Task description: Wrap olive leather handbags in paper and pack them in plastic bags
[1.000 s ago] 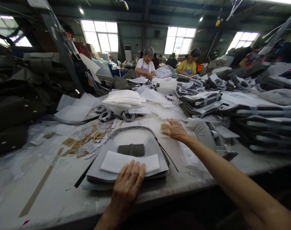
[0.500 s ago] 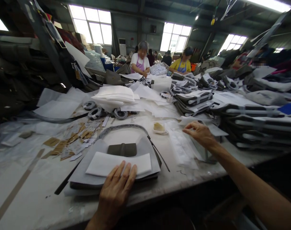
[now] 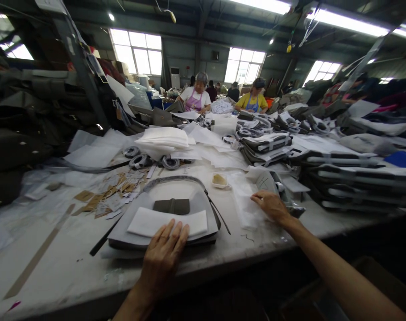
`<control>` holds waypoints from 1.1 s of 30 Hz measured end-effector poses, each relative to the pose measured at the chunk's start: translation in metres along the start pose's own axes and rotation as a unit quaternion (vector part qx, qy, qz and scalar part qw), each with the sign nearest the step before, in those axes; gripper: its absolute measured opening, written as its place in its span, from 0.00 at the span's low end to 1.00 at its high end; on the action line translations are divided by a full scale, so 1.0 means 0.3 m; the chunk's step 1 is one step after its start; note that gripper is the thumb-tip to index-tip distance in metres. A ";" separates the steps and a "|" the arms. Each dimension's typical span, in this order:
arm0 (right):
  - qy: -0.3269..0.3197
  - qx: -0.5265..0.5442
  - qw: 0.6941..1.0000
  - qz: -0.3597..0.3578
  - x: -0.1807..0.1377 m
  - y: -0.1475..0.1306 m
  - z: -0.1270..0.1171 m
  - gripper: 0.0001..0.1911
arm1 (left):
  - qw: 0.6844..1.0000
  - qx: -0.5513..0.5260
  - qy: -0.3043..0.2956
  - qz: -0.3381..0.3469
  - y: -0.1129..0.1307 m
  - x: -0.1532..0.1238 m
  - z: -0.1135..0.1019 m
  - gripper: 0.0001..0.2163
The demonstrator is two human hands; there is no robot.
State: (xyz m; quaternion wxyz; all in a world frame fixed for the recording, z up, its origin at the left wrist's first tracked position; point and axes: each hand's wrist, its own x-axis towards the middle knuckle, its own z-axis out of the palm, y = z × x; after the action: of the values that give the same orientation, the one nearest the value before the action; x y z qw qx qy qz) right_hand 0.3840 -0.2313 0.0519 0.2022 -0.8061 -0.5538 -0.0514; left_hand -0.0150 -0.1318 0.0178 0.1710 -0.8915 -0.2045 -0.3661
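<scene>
My left hand lies flat, fingers stretched out, on a folded white padding sheet. That sheet rests on a dark grey-green handbag covered by pale wrapping. The bag's handle, wrapped in grey film, arches away from me, and a dark strap end hangs off its right side. A short dark green band shows above the padding. My right hand is over the clear plastic bags, its thumb and fingers pinched together. What is between those fingertips is too small to make out.
Behind my right hand stands a grey holder with marks on it. A small tray with something yellow sits near the middle. Paper tags lie scattered left. Wrapped bags are stacked right. Two people work across the table.
My right hand has come down and slightly left, closer to the plastic bags, uncovering more of the grey holder. My left hand stays on the padding. The view has shifted slightly.
</scene>
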 end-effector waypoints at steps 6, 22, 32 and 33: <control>0.082 0.084 0.993 0.017 -0.022 -0.092 -0.175 0.15 | 1.000 0.005 0.013 0.007 0.005 0.014 -0.007 0.18; -0.216 0.588 0.779 0.003 -0.262 -0.549 -0.222 0.13 | 1.000 0.018 -0.019 0.002 0.021 -0.005 0.003 0.15; -0.071 0.317 0.928 -0.183 -0.077 -0.669 -0.057 0.09 | 1.000 -0.021 -0.009 0.019 0.020 0.002 -0.005 0.15; -0.071 0.277 0.936 -0.204 -0.063 -0.663 -0.031 0.09 | 1.000 -0.020 -0.008 0.019 0.020 0.003 -0.005 0.15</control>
State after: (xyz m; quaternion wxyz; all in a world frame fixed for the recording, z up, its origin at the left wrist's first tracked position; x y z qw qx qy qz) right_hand 0.1964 -0.1907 0.1082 0.3633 -0.5890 -0.7116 0.1213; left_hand -0.0124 -0.1375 0.0186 0.1591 -0.9013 -0.1812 -0.3599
